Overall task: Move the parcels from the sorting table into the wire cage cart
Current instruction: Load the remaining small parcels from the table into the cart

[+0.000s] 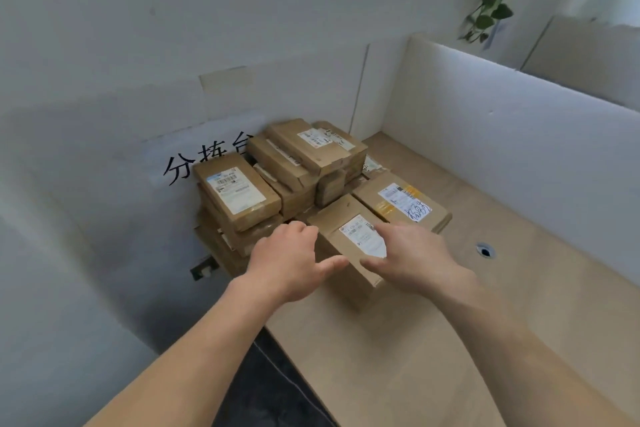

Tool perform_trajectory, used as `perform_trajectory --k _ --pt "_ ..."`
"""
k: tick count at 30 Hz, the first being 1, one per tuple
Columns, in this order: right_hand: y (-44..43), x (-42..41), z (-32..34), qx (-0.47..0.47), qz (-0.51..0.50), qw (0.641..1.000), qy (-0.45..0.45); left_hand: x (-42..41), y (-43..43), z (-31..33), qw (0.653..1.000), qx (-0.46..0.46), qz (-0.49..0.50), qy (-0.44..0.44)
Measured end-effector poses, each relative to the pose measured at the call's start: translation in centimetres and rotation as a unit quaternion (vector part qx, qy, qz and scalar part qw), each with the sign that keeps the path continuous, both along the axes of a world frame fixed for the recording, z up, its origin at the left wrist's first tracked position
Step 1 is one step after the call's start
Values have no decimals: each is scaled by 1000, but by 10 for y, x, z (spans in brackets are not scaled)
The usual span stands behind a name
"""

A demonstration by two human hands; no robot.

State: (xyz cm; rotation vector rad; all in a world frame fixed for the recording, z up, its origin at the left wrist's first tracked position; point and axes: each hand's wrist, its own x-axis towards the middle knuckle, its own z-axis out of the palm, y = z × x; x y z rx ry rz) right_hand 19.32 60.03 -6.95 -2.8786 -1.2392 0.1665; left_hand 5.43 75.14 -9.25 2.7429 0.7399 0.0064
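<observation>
While the front parcel lies flat on the tabletop, both hands close in on it from either side. The left hand has its fingers bent at the knuckles and hooked down over the parcel's left long edge, with the thumb stretched out against the near corner, so it grips the box. The right hand lies looser: its fingers are nearly straight and spread, resting on the top by the white label, with the thumb reaching across toward the left thumb. The parcel's long axis runs from about 11 o'clock to 5 o'clock, label face up. Both forearms come in from 6 o'clock and converge, palms turned down and inward, wrists level. A stack of parcels stands against the wall at 11 o'clock, touching the front parcel's far end, and a scribbled-on parcel lies just beside it at 1 o'clock.
</observation>
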Motion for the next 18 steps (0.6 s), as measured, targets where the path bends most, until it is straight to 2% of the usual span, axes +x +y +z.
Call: perform_trajectory --k 9,18 --pt "-11 37 -25 33 -36 999 -17 53 2 -14 999 -21 -35 12" --pt "4 100 -82 15 -43 998 47 98 9 -53 998 -31 12 53"
